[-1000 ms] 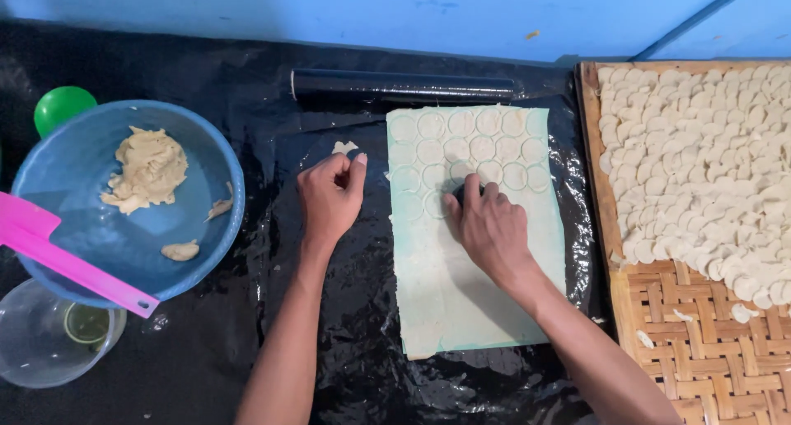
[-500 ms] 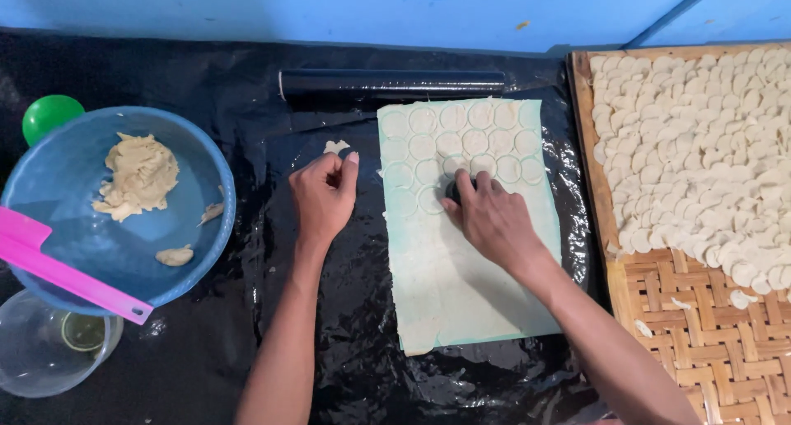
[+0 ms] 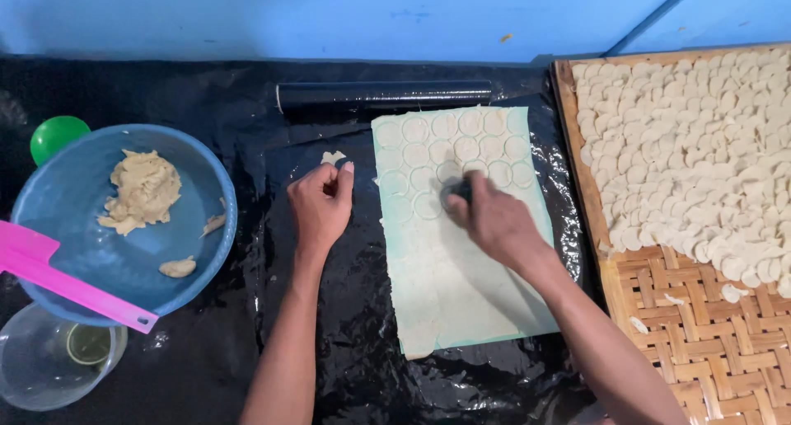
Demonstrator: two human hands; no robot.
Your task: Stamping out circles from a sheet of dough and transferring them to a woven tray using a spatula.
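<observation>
A pale sheet of rolled dough (image 3: 461,268) lies on black plastic, its upper part marked with rows of pressed circles. My right hand (image 3: 490,219) presses a small dark round cutter (image 3: 456,192) into the sheet just below those rows. My left hand (image 3: 320,204) rests on the plastic left of the sheet, fingers curled, beside a small dough scrap (image 3: 332,156).
A black rolling pin (image 3: 383,93) lies behind the sheet. At right, a woven tray (image 3: 700,342) holds several cut dough discs. At left stand a blue bowl (image 3: 206,186) with a dough lump and a pink scraper (image 3: 66,281), a clear cup (image 3: 33,375) and a green ball (image 3: 58,135).
My right hand has moved the cutter down and left to a new spot on the sheet. The left hand has stayed in place, its fingers curling in.
</observation>
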